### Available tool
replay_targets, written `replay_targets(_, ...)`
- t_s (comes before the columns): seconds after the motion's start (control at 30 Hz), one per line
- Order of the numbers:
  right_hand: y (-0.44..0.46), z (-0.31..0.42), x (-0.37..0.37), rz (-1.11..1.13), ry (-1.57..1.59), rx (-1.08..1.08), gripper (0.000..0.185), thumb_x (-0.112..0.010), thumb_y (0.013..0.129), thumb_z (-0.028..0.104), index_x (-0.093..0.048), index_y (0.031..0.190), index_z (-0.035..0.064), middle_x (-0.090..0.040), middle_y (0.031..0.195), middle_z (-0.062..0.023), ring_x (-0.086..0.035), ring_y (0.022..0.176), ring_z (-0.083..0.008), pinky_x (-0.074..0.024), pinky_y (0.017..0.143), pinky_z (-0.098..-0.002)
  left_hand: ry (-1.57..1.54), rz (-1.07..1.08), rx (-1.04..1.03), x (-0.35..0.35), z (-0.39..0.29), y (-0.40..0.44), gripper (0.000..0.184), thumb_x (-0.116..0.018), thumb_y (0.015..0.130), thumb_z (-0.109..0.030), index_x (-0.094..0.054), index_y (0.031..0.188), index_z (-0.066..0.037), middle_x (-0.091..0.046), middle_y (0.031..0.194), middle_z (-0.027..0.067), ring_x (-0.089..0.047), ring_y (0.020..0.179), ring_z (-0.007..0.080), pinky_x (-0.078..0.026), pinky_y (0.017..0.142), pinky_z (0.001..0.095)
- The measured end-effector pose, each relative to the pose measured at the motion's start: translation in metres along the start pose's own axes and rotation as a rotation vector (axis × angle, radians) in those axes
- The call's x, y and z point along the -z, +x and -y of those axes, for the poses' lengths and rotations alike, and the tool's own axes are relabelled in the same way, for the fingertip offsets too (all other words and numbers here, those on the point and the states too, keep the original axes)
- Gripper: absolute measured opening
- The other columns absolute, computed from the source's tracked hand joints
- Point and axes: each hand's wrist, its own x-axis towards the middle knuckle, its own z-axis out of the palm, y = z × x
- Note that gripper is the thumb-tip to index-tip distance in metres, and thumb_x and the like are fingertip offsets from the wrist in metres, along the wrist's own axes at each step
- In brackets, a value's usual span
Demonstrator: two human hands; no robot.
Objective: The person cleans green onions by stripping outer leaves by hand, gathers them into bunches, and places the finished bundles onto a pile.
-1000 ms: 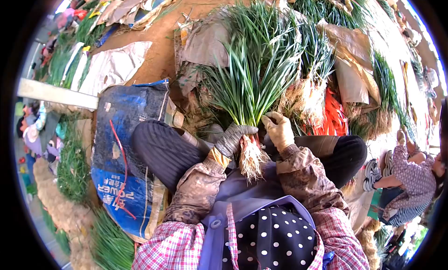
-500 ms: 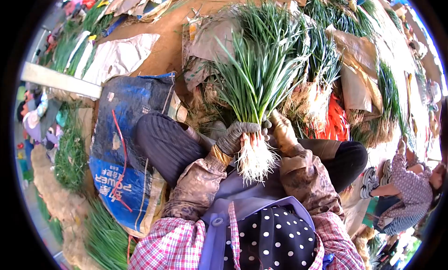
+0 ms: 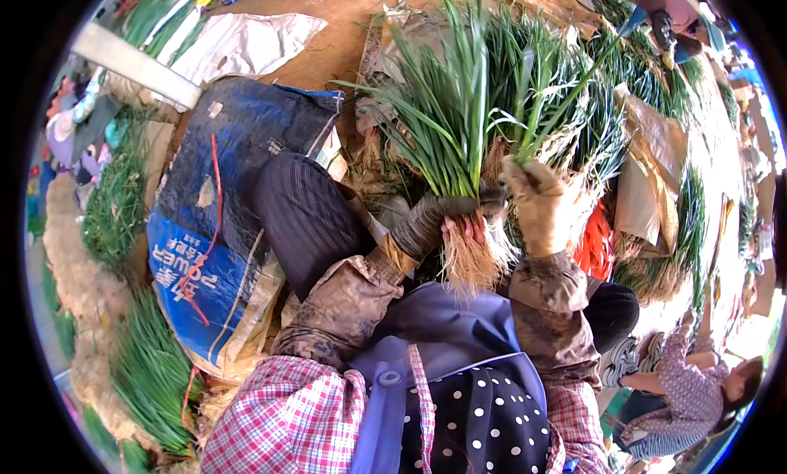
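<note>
My left hand (image 3: 434, 222), in a dark grey glove, is wrapped round a bundle of green-leaved plants (image 3: 455, 122) just above the roots. The pale, stringy roots (image 3: 475, 257) hang below it over my lap, and the leaves fan out away from me. To the right of the bundle, my right hand (image 3: 537, 199), in a tan glove, is raised with its fingers curled together. A few green leaves (image 3: 537, 117) rise from its fingertips, partly blurred. The heap of rooted plants (image 3: 594, 138) lies behind it.
A blue and black sack (image 3: 221, 187) with a red string lies at the left, above more green plants (image 3: 156, 367). Red strips (image 3: 596, 244) lie right of my right hand. Brown wrapping (image 3: 652, 163) lies further right. Another person (image 3: 684, 384) sits at the lower right.
My right hand has moved away from the bundle, to the right and up, and now has leaves at its fingers. My left hand still holds the bundle. The view has shifted.
</note>
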Motion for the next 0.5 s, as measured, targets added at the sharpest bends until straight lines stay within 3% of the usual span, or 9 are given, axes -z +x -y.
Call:
replay_targets(0.03,0.001,-0.015,-0.007,0.017,-0.117,-0.006,0.020,-0.067,0.082,0.003,-0.065,0.101,0.0027,-0.067,0.098,-0.0133,-0.064,0.084,-0.0172,-0.0519,0.076,-0.0266,0.024,-0.043,0.001,0.004,0.009,0.000,0.033,-0.057,0.085,-0.028,-0.064,0.089,0.005,-0.067,0.081,0.0155,-0.064,0.073,0.0204,-0.049,0.064,0.0244)
replay_targets(0.1,-0.005,-0.020,-0.022,0.055,-0.188,-0.088,0.021,-0.069,0.081,0.007,-0.066,0.102,0.0031,-0.066,0.100,-0.0117,-0.063,0.087,-0.0177,-0.0512,0.077,-0.0274,0.043,-0.190,0.064,-0.004,0.011,0.000,0.032,-0.053,0.087,-0.026,-0.066,0.084,0.003,-0.067,0.076,0.0136,-0.063,0.068,0.0171,-0.048,0.062,0.0230)
replay_targets(0.13,-0.003,-0.001,-0.020,0.131,-0.444,0.063,0.025,-0.067,0.085,0.014,-0.063,0.105,-0.0008,-0.065,0.101,-0.0096,-0.060,0.091,-0.0165,-0.0493,0.079,-0.0291,0.065,-0.197,0.039,-0.003,0.012,-0.001,0.031,-0.053,0.086,-0.025,-0.066,0.082,0.002,-0.067,0.076,0.0125,-0.062,0.065,0.0157,-0.047,0.060,0.0219)
replay_targets(0.23,-0.012,-0.021,-0.019,0.086,-0.077,-0.177,0.033,-0.060,0.090,0.023,-0.060,0.111,-0.0030,-0.064,0.102,-0.0142,-0.059,0.092,-0.0197,-0.0470,0.080,-0.0304,-0.030,-0.177,0.117,-0.011,-0.005,-0.002,0.033,-0.054,0.087,-0.027,-0.066,0.084,0.003,-0.067,0.076,0.0132,-0.062,0.068,0.0143,-0.048,0.065,0.0226)
replay_targets(0.27,-0.015,-0.033,-0.018,0.102,0.080,-0.231,0.041,-0.055,0.093,0.026,-0.053,0.122,-0.0035,-0.061,0.110,-0.0132,-0.056,0.099,-0.0179,-0.0445,0.085,-0.0290,-0.063,-0.201,-0.029,-0.026,-0.007,-0.006,0.032,-0.053,0.089,-0.027,-0.067,0.085,0.002,-0.067,0.076,0.0121,-0.063,0.071,0.0146,-0.049,0.071,0.0245)
replay_targets(0.37,-0.051,-0.023,-0.020,0.125,0.546,-0.581,0.049,-0.048,0.096,0.028,-0.040,0.132,-0.0036,-0.053,0.124,-0.0155,-0.054,0.108,-0.0209,-0.0441,0.094,-0.0328,-0.142,-0.202,-0.099,-0.023,-0.005,-0.014,0.026,-0.062,0.085,-0.024,-0.066,0.084,0.001,-0.066,0.076,0.0096,-0.063,0.069,0.0172,-0.051,0.070,0.0285)
replay_targets(0.4,-0.054,-0.032,-0.012,0.198,0.445,-0.863,0.055,-0.044,0.097,0.034,-0.037,0.135,-0.0035,-0.051,0.129,-0.0152,-0.052,0.113,-0.0215,-0.0406,0.098,-0.0343,-0.177,-0.189,-0.113,-0.024,-0.013,-0.014,0.022,-0.063,0.084,-0.022,-0.065,0.084,0.000,-0.065,0.076,0.0092,-0.063,0.074,0.0165,-0.051,0.070,0.0289)
replay_targets(0.47,-0.082,-0.054,-0.004,0.502,0.034,-0.244,0.056,-0.049,0.094,0.031,-0.035,0.136,-0.0029,-0.048,0.130,-0.0183,-0.051,0.115,-0.0249,-0.0425,0.096,-0.0370,-0.329,-0.091,-0.152,-0.027,-0.027,-0.013,0.018,-0.064,0.082,-0.017,-0.063,0.089,0.000,-0.065,0.080,0.0091,-0.062,0.084,0.0164,-0.051,0.072,0.0308)
replay_targets(0.5,-0.095,-0.066,0.000,0.520,-0.133,0.069,0.057,-0.052,0.093,0.029,-0.035,0.136,-0.0026,-0.047,0.131,-0.0199,-0.051,0.116,-0.0266,-0.0435,0.095,-0.0384,-0.303,-0.243,-0.220,-0.033,-0.039,-0.017,0.022,-0.066,0.080,-0.015,-0.061,0.095,0.000,-0.065,0.081,0.0100,-0.063,0.079,0.0183,-0.051,0.069,0.0316)
